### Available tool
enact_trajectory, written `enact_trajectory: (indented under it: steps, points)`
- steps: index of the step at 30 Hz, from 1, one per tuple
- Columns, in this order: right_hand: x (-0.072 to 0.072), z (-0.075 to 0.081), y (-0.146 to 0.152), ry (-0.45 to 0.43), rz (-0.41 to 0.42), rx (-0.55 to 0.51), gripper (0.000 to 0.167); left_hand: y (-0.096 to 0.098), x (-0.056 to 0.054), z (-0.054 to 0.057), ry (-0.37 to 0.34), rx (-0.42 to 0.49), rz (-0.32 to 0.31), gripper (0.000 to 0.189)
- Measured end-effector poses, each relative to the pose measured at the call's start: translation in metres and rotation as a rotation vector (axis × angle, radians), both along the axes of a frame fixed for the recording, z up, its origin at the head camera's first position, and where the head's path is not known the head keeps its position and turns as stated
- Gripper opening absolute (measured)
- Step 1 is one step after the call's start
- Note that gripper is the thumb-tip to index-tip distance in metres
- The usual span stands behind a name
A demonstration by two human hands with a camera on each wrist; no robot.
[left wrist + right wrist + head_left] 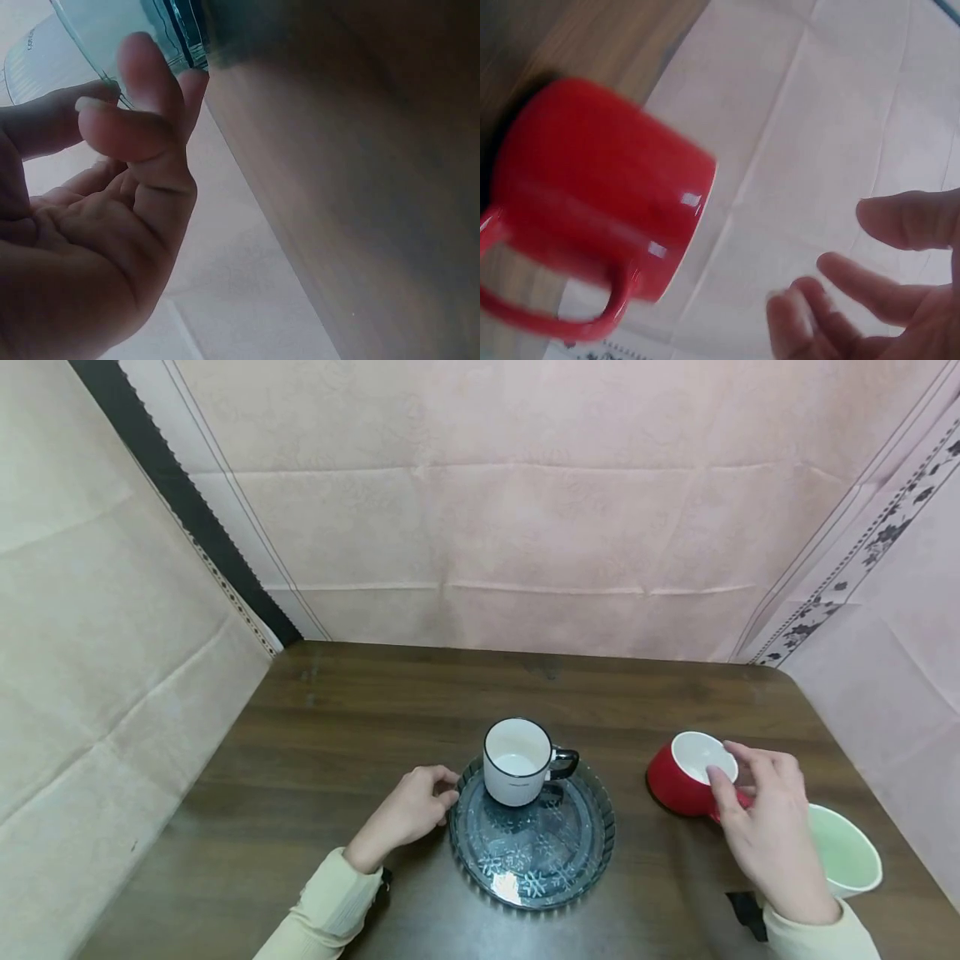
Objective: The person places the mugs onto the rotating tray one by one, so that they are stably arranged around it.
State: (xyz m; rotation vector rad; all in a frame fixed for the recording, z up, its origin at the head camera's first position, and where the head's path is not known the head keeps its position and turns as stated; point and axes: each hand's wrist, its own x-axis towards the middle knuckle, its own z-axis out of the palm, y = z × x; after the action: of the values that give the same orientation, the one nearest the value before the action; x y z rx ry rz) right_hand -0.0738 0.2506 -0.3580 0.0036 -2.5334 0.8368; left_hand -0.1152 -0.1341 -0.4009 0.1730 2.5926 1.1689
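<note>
My left hand (414,803) is at the left edge of a round, blue-tinted glass plate (551,885) with a fluted rim. In the left wrist view its curled fingers (150,71) pinch that rim. On the plate's back part stands a white mug (514,785) with a black rim and black handle, upright. My right hand (768,827) hovers over the handle side of a red mug (670,782) with a white inside. The right wrist view has its fingers (907,217) spread apart, with a gap between them and the red mug (600,180).
A pale green cup or bowl (843,847) stands by my right wrist, partly hidden behind it. Everything rests on a brown wooden table (390,710). Pale cloth (525,527) hangs behind the table and along both sides.
</note>
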Motion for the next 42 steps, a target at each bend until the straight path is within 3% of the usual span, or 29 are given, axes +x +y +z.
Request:
enact_trajectory:
  steps: [4,8,18,28,34,42]
  points:
    - [0.004,-0.006,0.009,-0.075,-0.084,0.019,0.044,0.000,0.002,0.001,0.009,0.030,-0.016,0.037]
    - [0.006,-0.014,0.014,-0.085,-0.130,0.041,0.047,-0.001,0.003,0.001,0.009,0.042,-0.031,0.048]
    - [0.006,-0.026,0.021,-0.118,-0.147,0.052,0.049,-0.002,0.007,0.001,0.000,0.023,-0.013,0.044]
    - [0.005,-0.028,0.025,-0.130,-0.171,0.067,0.045,-0.004,0.007,0.001,0.017,0.064,-0.011,0.040]
    - [0.008,-0.029,0.028,-0.066,-0.186,0.088,0.040,-0.004,0.008,0.001,0.002,0.054,-0.008,0.041]
    - [0.016,-0.030,0.034,-0.100,-0.209,0.088,0.041,-0.003,0.010,0.000,0.047,0.089,-0.009,0.038]
